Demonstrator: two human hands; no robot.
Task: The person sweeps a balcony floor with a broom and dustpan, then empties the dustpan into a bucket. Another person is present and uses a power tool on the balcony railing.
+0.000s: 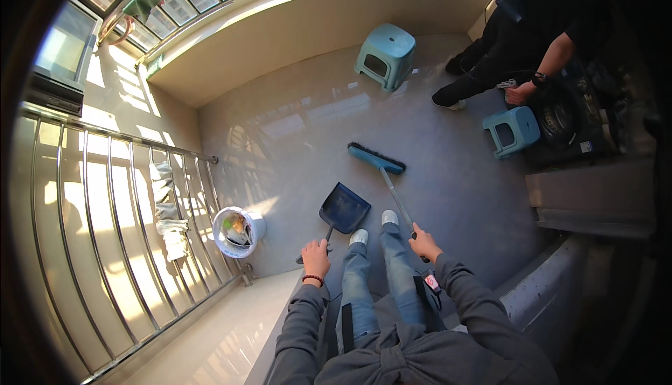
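Observation:
My left hand point(316, 259) is closed around the handle of a dark dustpan point(344, 208), whose pan lies just ahead of my left shoe. In my right hand point(424, 243) I grip the grey handle of a blue broom point(376, 158). Its dark-bristled head rests on the floor beyond the dustpan, slightly to the right and apart from it. The pan looks dusty inside; I cannot make out any distinct debris in it.
A white bin point(257, 225) with rubbish stands left, beside a metal railing point(147, 143) hung with cloths. Blue stools point(394, 40) stand at the far wall and right. Another person point(560, 49) sits at the right, near a black bag point(581, 98).

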